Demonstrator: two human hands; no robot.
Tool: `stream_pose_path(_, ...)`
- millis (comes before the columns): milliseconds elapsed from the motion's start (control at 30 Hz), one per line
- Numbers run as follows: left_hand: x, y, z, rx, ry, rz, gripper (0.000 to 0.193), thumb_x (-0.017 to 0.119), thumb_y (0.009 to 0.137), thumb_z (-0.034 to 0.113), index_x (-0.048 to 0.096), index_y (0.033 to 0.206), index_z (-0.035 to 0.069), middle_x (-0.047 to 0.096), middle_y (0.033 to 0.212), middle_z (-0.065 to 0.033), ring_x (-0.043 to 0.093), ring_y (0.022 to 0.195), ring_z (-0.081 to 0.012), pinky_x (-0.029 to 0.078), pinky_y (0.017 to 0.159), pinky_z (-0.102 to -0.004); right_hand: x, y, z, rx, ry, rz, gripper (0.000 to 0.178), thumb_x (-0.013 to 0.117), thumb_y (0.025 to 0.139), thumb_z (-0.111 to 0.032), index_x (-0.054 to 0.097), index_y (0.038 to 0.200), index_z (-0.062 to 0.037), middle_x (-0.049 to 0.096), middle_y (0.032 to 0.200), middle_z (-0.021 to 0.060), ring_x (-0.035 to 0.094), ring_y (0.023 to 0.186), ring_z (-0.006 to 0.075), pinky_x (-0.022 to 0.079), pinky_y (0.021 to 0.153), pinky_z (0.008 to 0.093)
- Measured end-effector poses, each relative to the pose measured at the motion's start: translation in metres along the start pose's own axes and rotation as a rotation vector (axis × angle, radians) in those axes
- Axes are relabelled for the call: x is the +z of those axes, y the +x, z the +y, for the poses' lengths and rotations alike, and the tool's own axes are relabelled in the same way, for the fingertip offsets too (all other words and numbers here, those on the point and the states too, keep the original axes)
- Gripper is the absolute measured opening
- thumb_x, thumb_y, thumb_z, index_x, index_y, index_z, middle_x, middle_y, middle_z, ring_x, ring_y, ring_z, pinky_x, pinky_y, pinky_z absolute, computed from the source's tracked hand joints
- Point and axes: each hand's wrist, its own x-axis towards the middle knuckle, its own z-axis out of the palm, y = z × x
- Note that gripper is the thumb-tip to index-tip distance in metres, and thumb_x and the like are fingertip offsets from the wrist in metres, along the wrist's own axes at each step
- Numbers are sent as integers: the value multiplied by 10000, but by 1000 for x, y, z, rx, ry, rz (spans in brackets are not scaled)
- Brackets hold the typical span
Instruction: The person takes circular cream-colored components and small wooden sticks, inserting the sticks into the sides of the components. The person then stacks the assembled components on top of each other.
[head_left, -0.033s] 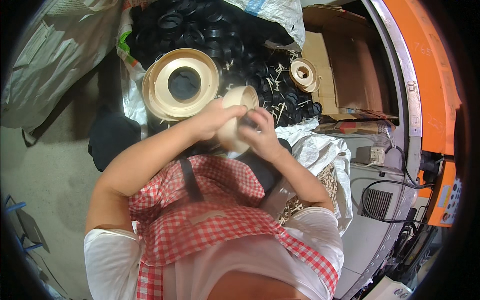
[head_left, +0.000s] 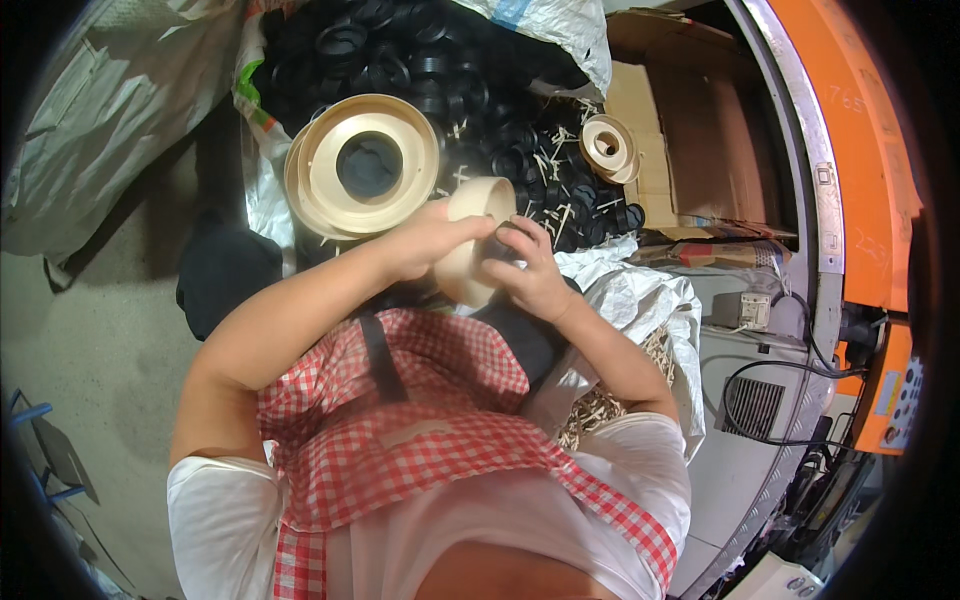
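Note:
My left hand (head_left: 428, 242) grips a cream, round, hollow plastic part (head_left: 468, 278), tilted on its side, with the thumb along its near face. My right hand (head_left: 537, 278) is at the right side of that part, with its fingers bent round a small dark piece (head_left: 505, 238) whose kind is not clear. Just left of my hands lies a larger stack of cream round rings (head_left: 418, 175) with a dark opening in the middle. Black plastic rings (head_left: 385, 72) lie in a heap beyond my hands, and pale thin scraps (head_left: 556, 168) are scattered over some of them.
A smaller cream flanged ring (head_left: 622, 160) lies at the right edge of the heap, beside an open cardboard box (head_left: 715, 150). White sacking (head_left: 625, 285) with pale scraps (head_left: 590, 415) is by my right arm. An orange machine (head_left: 880, 150) stands at the right.
The cream part has tipped slightly, and its upper rim sits a little lower. My right hand has shifted slightly on it and looks less blurred. The rest looks the same.

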Motion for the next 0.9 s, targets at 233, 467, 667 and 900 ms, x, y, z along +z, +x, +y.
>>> stream_pose_path(233, 21, -7, 11, 169, 258, -70, 474, 612, 863, 154, 411, 1282, 61, 587, 1041, -63, 595, 864, -119, 525, 653, -247, 3, -3, 11, 823, 1009, -155, 745, 722, 759, -252, 305, 1329, -16, 505, 1189, 179, 600, 879, 224, 529, 706, 315)
stream_pose_path(467, 12, -6, -1, 135, 255, -53, 496, 609, 867, 167, 391, 1306, 85, 571, 1038, -60, 589, 858, -114, 531, 631, -247, 11, -8, 3, 335, 335, -153, 961, 776, 629, -109, 184, 1382, -37, 402, 1302, 170, 540, 1061, 252, 513, 819, 324)
stream_pose_path(667, 8, -2, -6, 138, 283, -28, 510, 618, 861, 171, 389, 1308, 84, 563, 1038, -63, 583, 887, -123, 533, 648, -257, 6, -2, 5, 881, 1192, -123, 917, 703, 723, -101, 83, 1397, -39, 514, 1141, 178, 616, 845, 226, 542, 698, 310)
stream_pose_path(900, 14, -4, -2, 75, 242, -11, 517, 625, 842, 171, 402, 1297, 67, 575, 1024, -53, 583, 859, -111, 520, 678, -265, 10, -11, 8, 652, 942, -194, 973, 681, 779, -141, -35, 1433, -69, 436, 1251, 222, 576, 974, 251, 515, 789, 336)
